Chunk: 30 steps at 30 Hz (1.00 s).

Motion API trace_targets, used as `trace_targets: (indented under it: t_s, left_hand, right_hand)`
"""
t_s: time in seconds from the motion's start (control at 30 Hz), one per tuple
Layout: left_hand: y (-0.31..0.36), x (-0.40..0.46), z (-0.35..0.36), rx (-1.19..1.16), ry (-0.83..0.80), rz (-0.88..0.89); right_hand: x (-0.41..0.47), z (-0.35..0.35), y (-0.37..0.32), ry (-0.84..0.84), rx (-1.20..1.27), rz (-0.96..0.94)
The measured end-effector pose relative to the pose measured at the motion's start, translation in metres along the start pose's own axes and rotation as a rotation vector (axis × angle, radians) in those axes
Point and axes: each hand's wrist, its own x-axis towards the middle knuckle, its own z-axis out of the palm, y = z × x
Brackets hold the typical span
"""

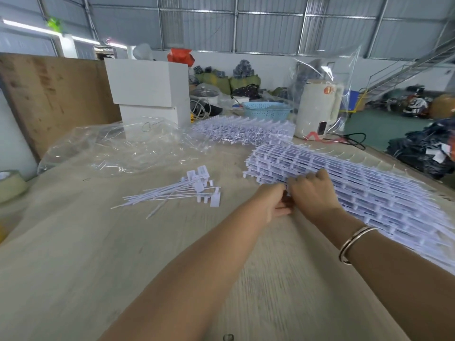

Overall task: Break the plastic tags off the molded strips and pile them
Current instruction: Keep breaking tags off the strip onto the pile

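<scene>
Your left hand (277, 200) and right hand (312, 193) both pinching the near edge of the stacked strips (344, 183), fingers curled, loose tags (187, 190) left of the stack

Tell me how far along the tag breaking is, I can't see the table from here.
Early on. Done: a small pile of loose tags lies on the table, left of the hands. In hand: the left hand and right hand meet at the near edge of the big stack of molded strips, fingers curled on it. Left: nearly all that stack, plus a second stack further back.
</scene>
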Motion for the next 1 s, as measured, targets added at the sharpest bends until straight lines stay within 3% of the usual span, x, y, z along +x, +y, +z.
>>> trace_targets:
  t_s: [0.2,0.33,0.57,0.7,0.87,1.0]
  left_hand:
    - [0.009,0.021,0.025,-0.014,0.211,-0.044]
    - [0.004,0.026,0.027,-0.021,0.253,-0.007]
    - [0.007,0.031,0.01,-0.019,0.294,0.073]
    - [-0.003,0.025,0.02,-0.014,0.224,0.042]
    - [-0.017,0.027,0.033,0.018,0.282,0.138]
    - [-0.006,0.018,0.027,0.105,0.269,0.151]
  right_hand:
    - [0.002,0.004,0.006,-0.006,0.215,-0.028]
    - [-0.003,0.008,0.01,-0.042,0.361,-0.01]
    - [-0.015,0.013,0.024,-0.124,0.45,-0.095]
    - [-0.015,0.012,0.024,-0.185,0.604,-0.073]
    - [-0.02,0.015,0.034,-0.224,0.898,-0.005]
    - [-0.018,0.017,0.042,-0.294,0.954,0.033]
